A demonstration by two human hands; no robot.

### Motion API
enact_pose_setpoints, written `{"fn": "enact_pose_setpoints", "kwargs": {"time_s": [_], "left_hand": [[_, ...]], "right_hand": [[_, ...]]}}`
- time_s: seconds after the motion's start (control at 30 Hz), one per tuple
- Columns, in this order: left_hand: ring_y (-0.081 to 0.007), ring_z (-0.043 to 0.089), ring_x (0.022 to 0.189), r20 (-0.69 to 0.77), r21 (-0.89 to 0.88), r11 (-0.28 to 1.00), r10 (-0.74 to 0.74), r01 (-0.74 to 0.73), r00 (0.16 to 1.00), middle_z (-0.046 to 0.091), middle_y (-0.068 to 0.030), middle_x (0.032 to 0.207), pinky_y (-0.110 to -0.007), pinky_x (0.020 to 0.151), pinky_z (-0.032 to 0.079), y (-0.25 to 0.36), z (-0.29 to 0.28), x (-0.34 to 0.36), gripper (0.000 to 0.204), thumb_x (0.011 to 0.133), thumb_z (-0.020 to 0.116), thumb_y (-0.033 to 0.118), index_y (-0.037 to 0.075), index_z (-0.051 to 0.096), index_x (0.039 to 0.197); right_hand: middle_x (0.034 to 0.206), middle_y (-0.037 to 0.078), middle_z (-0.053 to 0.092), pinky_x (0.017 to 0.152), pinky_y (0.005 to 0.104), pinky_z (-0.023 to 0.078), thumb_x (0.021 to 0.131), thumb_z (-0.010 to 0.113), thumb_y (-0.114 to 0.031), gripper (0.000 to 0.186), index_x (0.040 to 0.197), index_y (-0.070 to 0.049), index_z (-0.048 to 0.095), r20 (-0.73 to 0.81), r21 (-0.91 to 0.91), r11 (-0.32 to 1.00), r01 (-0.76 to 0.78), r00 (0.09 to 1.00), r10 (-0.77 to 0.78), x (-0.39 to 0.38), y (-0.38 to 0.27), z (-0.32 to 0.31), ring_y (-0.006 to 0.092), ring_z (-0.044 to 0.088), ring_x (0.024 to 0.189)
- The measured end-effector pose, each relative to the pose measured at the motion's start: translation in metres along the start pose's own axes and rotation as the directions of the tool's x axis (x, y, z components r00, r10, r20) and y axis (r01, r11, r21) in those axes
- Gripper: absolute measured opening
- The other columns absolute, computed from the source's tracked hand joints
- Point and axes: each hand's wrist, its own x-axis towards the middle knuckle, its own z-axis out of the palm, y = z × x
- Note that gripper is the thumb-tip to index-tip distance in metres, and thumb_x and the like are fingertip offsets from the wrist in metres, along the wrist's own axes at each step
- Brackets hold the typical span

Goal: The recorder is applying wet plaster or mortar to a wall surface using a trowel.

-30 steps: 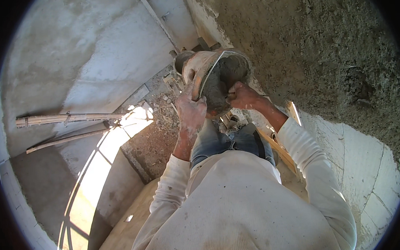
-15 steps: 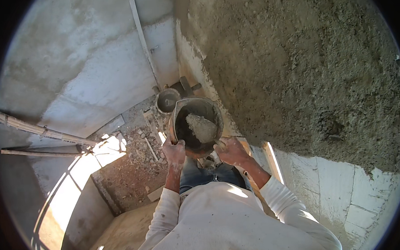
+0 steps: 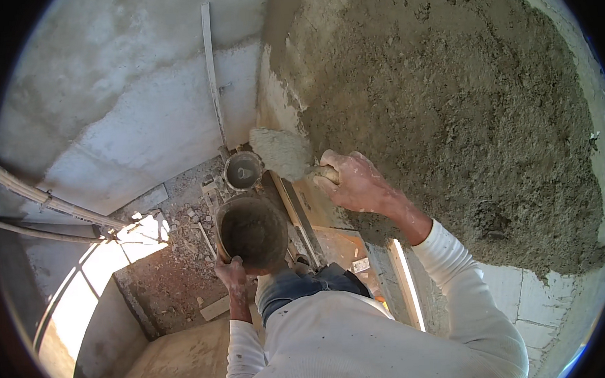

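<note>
My left hand (image 3: 232, 273) grips the rim of a dark mortar bucket (image 3: 252, 233) at waist height, with grey mortar inside it. My right hand (image 3: 349, 183) is closed on the handle of a trowel (image 3: 279, 153), whose blade carries a pale grey lump of mortar, raised above and right of the bucket beside the wall. The rough, wet mortar coat (image 3: 447, 108) covers much of that wall on the right. A second, smaller bucket (image 3: 243, 171) stands below, just beyond the one I hold.
Rubble (image 3: 180, 245) lies on the floor. A bundle of pipes (image 3: 53, 200) juts along the left, near a sunlit opening. Wooden boards (image 3: 286, 196) lean low by the wall. A pale batten (image 3: 211, 71) stands against the far wall. Bare white blocks (image 3: 537, 307) show below the mortar coat.
My right hand has lifted the loaded trowel out of the bucket, up and rightward toward the wall. My left hand and the bucket have shifted down and left in the view.
</note>
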Motion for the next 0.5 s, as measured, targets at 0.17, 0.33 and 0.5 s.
{"fn": "enact_pose_setpoints", "kwargs": {"time_s": [0.17, 0.33, 0.5], "left_hand": [[-0.0193, 0.069, 0.087, -0.209, 0.030, 0.995, -0.083, 0.092, 0.974, 0.074, -0.0099, 0.103, -0.029, 0.082, 0.054, -0.020, -0.067, -0.009, 0.055, 0.071, 0.053, -0.007, -0.007, 0.068, 0.123], [-0.0238, 0.071, 0.087, -0.294, 0.263, 0.942, -0.126, 0.207, 0.947, 0.075, -0.0150, 0.101, -0.034, 0.082, 0.056, -0.046, -0.126, -0.009, 0.054, 0.070, 0.055, -0.004, -0.009, 0.067, 0.123], [-0.0286, 0.071, 0.080, -0.402, 0.432, 0.853, -0.108, 0.292, 0.909, 0.074, -0.0201, 0.091, -0.040, 0.076, 0.056, -0.079, -0.133, -0.011, 0.040, 0.070, 0.057, -0.002, -0.011, 0.069, 0.108]], "right_hand": [[0.079, 0.014, 0.073, 0.054, 0.0339, 0.054, 0.094, 0.073, -0.029, 0.029, 0.104, -0.001, 0.073, 0.433, 0.584, 0.789, -0.191, 0.896, -0.103, 0.031, -0.017, -0.033, 0.0229, 0.068, 0.060], [0.071, 0.007, 0.067, 0.042, 0.0258, 0.049, 0.099, 0.067, -0.026, 0.025, 0.107, -0.002, 0.073, 0.004, 0.450, 0.811, -0.373, 0.910, 0.416, 0.092, 0.129, -0.102, 0.0106, 0.058, 0.051], [0.068, 0.001, 0.063, 0.041, 0.0244, 0.047, 0.101, 0.066, -0.028, 0.026, 0.098, -0.003, 0.071, -0.555, 0.430, 0.880, 0.201, 0.828, 0.082, 0.056, 0.053, -0.193, 0.0073, 0.056, 0.051]]}}
